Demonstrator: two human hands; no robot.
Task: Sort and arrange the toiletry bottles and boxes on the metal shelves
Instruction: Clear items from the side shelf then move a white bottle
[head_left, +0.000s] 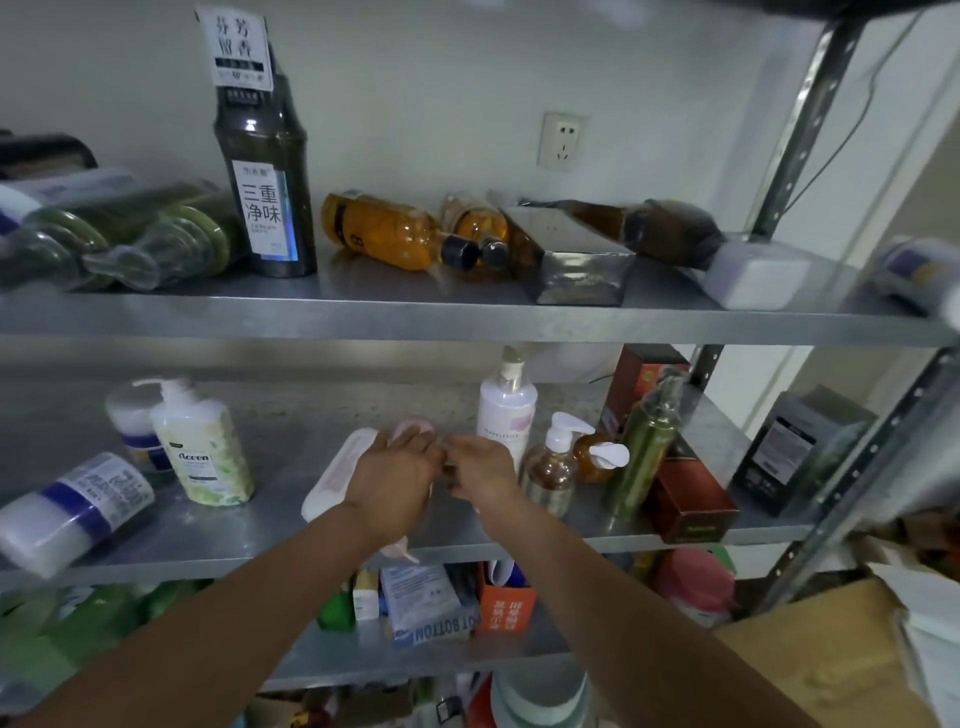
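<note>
Pale wall (415, 104) with a socket (563, 140) backs the metal shelves (467, 322), whose upper and middle boards carry a jumble of bottles, some upright, many lying flat. At the middle board's centre the left hand (397, 478) is wrapped round a pink bottle (413, 428), which shows above and below the fist. The right hand (480, 467) meets it fingertip to fingertip, and I cannot tell whether it grips anything. The bottle is probably being set upright. It would go best base down in the gap between the flat pale pink bottle (335, 478) and the white pump bottle (506, 410), nudging neither. Readable writing: "三重净味" on the tall dark bottle (267, 197) above, "Accen" on the floral pump bottle (202, 452), and an upside-down "BOTTOM" on a blue box (423, 603) lower down.
</note>
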